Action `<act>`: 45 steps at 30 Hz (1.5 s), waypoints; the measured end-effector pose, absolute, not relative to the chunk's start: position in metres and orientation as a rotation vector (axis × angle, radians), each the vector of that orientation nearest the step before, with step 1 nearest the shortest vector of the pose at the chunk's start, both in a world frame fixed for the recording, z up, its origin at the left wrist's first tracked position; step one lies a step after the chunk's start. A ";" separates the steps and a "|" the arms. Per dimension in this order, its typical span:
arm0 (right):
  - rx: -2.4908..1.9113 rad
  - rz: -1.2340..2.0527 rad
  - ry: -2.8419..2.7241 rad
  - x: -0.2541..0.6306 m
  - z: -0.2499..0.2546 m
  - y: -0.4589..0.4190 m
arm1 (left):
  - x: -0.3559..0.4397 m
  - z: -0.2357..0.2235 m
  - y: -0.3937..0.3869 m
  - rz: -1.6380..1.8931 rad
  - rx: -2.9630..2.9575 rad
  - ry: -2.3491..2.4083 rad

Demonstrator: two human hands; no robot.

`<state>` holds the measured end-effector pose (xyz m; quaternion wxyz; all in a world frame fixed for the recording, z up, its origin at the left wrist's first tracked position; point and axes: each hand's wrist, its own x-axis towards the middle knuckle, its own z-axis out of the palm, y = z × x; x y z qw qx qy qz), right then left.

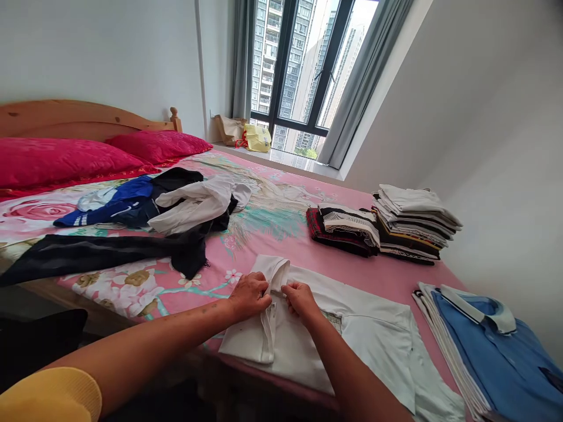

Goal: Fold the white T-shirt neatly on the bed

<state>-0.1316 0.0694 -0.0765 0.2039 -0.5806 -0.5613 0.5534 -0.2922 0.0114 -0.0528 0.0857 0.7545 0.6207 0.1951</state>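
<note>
- White polo shirt (352,334): spread flat on the bed (281,234), at its near edge.
- Left hand (248,295): fingers closed, pinching the shirt's button placket beside the collar.
- Right hand (301,300): pinching the same placket, just beside the left hand.
- Folded stacks (413,223): beyond the shirt.
- Blue polo (497,351): right of the shirt.

Both arms extended, left hand (250,295) and right hand (300,299) pinching, close together

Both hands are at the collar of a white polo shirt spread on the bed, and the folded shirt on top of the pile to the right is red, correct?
Not quite: in the head view, both hands, left hand and right hand, are at the white polo shirt collar, but the folded shirt topping that pile is blue, not red.
</note>
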 end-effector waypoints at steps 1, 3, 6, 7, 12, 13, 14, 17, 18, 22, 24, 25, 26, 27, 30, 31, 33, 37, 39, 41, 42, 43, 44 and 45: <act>-1.626 1.535 -1.594 -0.130 -0.078 0.069 | -0.292 -0.053 0.010 0.596 2.250 1.839; -1.638 1.523 -1.643 -0.128 -0.081 0.069 | -0.292 -0.054 0.009 0.639 2.252 1.790; -1.641 1.533 -1.660 -0.127 -0.083 0.068 | -0.294 -0.055 0.011 0.754 2.239 1.724; -1.639 1.540 -1.655 -0.128 -0.083 0.068 | -0.295 -0.056 0.013 0.800 2.227 1.731; -1.671 1.546 -1.645 -0.129 -0.082 0.066 | -0.304 -0.069 0.034 0.797 2.177 1.834; -1.680 1.545 -1.649 -0.129 -0.083 0.065 | -0.304 -0.071 0.038 0.723 2.207 1.825; -1.686 1.543 -1.653 -0.129 -0.083 0.065 | -0.304 -0.074 0.042 0.637 2.246 1.810; -1.692 1.542 -1.664 -0.129 -0.084 0.064 | -0.302 -0.079 0.052 0.410 2.335 1.778; -1.694 1.542 -1.666 -0.130 -0.084 0.063 | -0.300 -0.080 0.055 0.356 2.341 1.781; -1.701 1.522 -1.692 -0.129 -0.084 0.063 | -0.294 -0.082 0.065 0.213 2.287 1.830; -1.703 1.447 -1.714 -0.127 -0.081 0.064 | -0.291 -0.082 0.066 0.185 2.247 1.867; -1.705 1.383 -1.716 -0.125 -0.079 0.064 | -0.290 -0.081 0.065 0.188 2.241 1.886; -1.708 1.309 -1.711 -0.124 -0.077 0.064 | -0.288 -0.080 0.064 0.202 2.252 1.900; -1.697 1.221 -1.701 -0.123 -0.074 0.063 | -0.287 -0.079 0.062 0.232 2.284 1.904; -1.516 0.951 -1.698 -0.128 -0.066 0.058 | -0.281 -0.077 0.054 0.359 2.453 1.798; -1.413 0.890 -1.725 -0.132 -0.064 0.056 | -0.279 -0.077 0.051 0.379 2.487 1.743; -1.233 0.811 -1.841 -0.144 -0.062 0.052 | -0.273 -0.079 0.048 0.358 2.487 1.675; -1.263 0.674 -2.196 -0.165 -0.066 0.051 | -0.263 -0.086 0.035 0.285 2.490 1.680; -1.392 0.600 -2.317 -0.168 -0.071 0.055 | -0.258 -0.089 0.024 0.310 2.555 1.669; -1.537 0.582 -2.359 -0.168 -0.081 0.064 | -0.256 -0.091 0.014 0.355 2.559 1.690; -1.590 0.611 -2.365 -0.167 -0.088 0.069 | -0.256 -0.090 0.010 0.393 2.547 1.695; -1.636 0.672 -2.376 -0.166 -0.095 0.075 | -0.258 -0.088 0.007 0.376 2.542 1.654; -1.665 0.721 -2.402 -0.166 -0.103 0.080 | -0.262 -0.085 0.004 0.346 2.546 1.597; -1.667 0.731 -2.449 -0.165 -0.109 0.082 | -0.268 -0.082 0.001 0.309 2.551 1.539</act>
